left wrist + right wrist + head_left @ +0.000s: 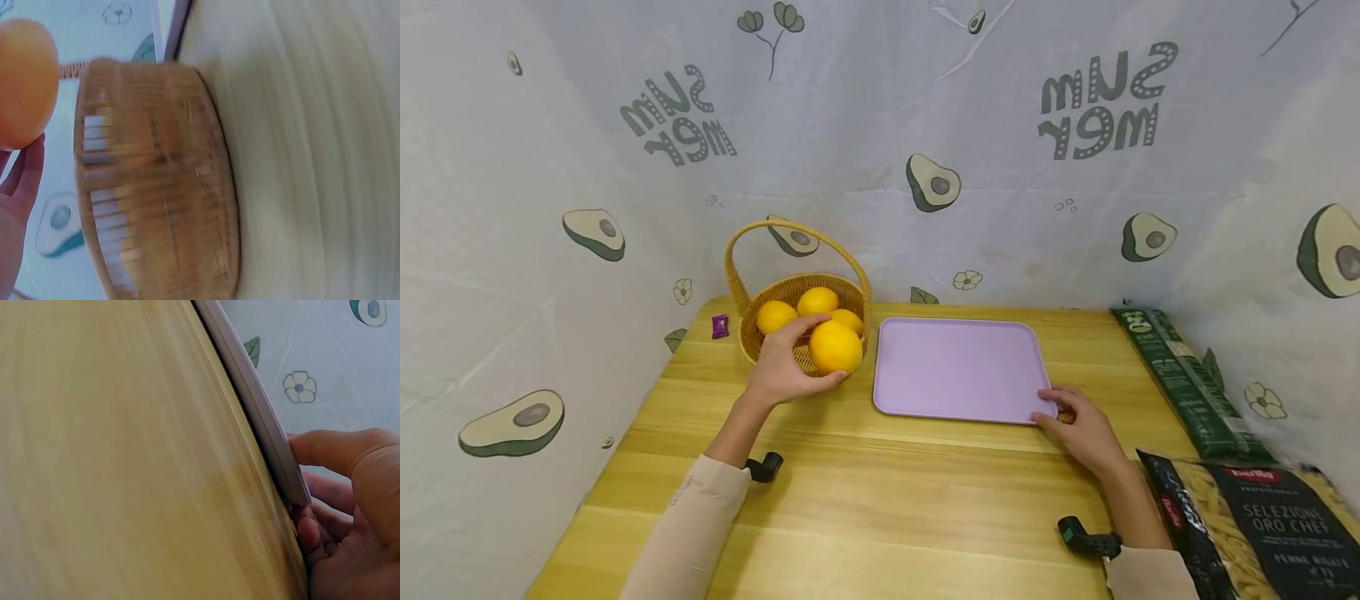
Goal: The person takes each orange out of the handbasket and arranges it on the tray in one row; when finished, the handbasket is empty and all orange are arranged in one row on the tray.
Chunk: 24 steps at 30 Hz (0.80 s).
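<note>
My left hand [781,367] holds a round yellow-orange orange [836,347] between thumb and fingers, over the front right of the wicker basket [746,340]. In the left wrist view the held orange [25,84] is above the level of the basket's rim. Inside the basket lie several more oranges [817,301]. A flat lilac tray [958,367] lies to the right of the basket. At its front right corner, my right hand [1082,429] grips the edge, and the right wrist view has the thumb on the tray's rim [272,437] with fingertips low beside it.
A small purple wrapped sweet [720,326] lies left of the basket, whose tall handle [805,228] arches above it. Along the right side are a long green packet [1187,379] and a bag of penne pasta [1270,525]. A patterned curtain [865,108] hangs behind the wooden table [917,508].
</note>
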Motion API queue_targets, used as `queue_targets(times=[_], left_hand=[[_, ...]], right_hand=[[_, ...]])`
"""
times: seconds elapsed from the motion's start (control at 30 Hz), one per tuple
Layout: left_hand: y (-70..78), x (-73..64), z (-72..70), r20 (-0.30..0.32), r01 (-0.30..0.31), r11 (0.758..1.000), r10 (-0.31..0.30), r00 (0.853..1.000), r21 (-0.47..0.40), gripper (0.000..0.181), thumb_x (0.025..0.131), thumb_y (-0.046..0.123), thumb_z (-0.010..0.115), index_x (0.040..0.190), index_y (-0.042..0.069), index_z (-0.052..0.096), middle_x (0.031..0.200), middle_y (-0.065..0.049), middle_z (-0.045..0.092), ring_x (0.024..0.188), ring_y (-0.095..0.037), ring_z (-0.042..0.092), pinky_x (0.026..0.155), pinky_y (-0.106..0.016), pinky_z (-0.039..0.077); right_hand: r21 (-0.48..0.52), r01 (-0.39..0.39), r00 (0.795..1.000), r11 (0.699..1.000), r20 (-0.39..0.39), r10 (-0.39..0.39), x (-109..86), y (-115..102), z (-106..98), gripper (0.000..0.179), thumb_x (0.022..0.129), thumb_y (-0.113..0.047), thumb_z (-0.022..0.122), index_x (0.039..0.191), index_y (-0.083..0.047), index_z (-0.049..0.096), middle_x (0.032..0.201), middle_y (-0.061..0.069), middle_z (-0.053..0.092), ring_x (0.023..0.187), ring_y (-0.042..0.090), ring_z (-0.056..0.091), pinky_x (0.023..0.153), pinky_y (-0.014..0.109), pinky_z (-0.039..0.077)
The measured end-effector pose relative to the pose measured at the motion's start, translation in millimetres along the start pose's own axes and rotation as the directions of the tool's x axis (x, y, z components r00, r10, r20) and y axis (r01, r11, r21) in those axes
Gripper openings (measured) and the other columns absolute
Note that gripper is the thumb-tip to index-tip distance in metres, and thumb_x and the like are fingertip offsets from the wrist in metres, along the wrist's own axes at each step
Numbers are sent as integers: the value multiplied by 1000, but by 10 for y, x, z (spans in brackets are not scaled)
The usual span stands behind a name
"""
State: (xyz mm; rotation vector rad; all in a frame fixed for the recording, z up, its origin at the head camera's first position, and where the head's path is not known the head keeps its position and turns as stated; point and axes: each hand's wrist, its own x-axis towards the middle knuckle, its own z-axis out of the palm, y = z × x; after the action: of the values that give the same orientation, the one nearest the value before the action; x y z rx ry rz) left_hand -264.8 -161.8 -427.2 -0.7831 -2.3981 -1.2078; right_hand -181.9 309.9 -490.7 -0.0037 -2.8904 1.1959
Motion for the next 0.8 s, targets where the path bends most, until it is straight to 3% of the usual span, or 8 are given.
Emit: queue_targets(times=[0.17,0.43,0.67,0.8], left_hand=[[94,93,221,89,-10,1000,12,996,-21,84,66,38,93,139,11,61,135,-3,67,112,-22,69,104,-44,54],[189,267,622,203,-4,998,15,979,-55,81,70,37,90,140,11,59,135,-3,65,114,-18,67,99,-35,57],[244,451,859,286,-26,999,11,958,47,82,71,40,84,143,10,58,140,-7,63,116,-22,63,99,-43,57],[208,525,952,313,7,994,-43,949,113,84,73,43,83,145,11,57,143,-9,59,118,-27,61,100,-46,55]], right_hand=[[5,7,1000,1000,2,-7,6,-1,-15,57,97,-30,73,140,6,58,151,30,44,100,28,52,73,18,41],[11,15,1000,1000,-8,-15,-3,-2,1,55,97,-28,74,139,5,59,151,29,46,98,25,52,73,17,41],[18,14,1000,1000,-16,-14,3,40,37,55,97,-29,73,139,4,60,152,28,45,98,26,51,73,16,40],[14,19,1000,1000,-23,-18,6,38,37,54,97,-29,73,138,4,60,152,28,46,96,24,49,72,17,39]])
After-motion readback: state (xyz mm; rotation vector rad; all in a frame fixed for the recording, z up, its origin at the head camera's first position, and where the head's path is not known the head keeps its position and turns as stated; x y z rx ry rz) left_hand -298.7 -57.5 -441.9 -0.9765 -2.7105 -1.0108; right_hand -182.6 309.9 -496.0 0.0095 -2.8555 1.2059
